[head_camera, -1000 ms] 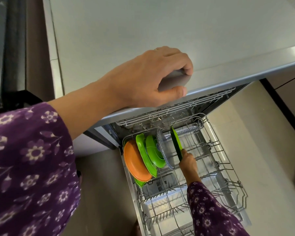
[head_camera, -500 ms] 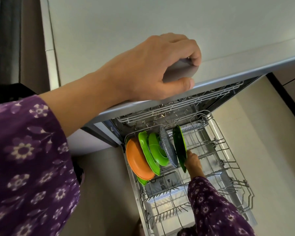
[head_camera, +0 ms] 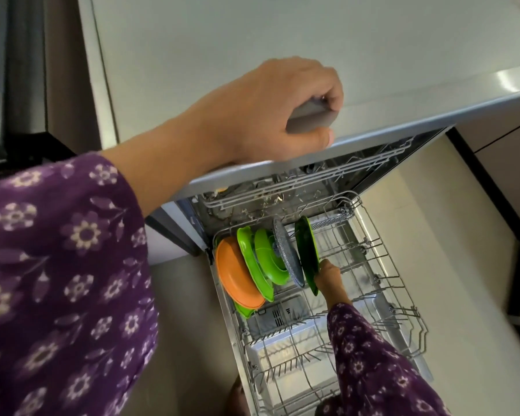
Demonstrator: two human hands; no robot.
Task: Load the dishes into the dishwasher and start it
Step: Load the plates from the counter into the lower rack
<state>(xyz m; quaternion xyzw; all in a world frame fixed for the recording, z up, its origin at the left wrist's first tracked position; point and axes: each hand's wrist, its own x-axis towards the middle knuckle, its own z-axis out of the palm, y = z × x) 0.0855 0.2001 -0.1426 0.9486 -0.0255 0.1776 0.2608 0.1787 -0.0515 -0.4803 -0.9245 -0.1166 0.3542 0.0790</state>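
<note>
Head view, round green plate [head_camera: 307,253], speckled disc [head_camera: 286,253], wire rack [head_camera: 382,265]

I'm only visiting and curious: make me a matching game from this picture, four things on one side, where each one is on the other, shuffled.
Things:
1. orange plate
2. grey plate
3. dark green plate
4. left hand

Places:
A. held by the right hand
B. at the counter edge, gripping a grey object
C. row end farthest from the right hand
D. between a light green dish and the dark green plate

Pairs: 1-C, 2-D, 3-A, 4-B.
</note>
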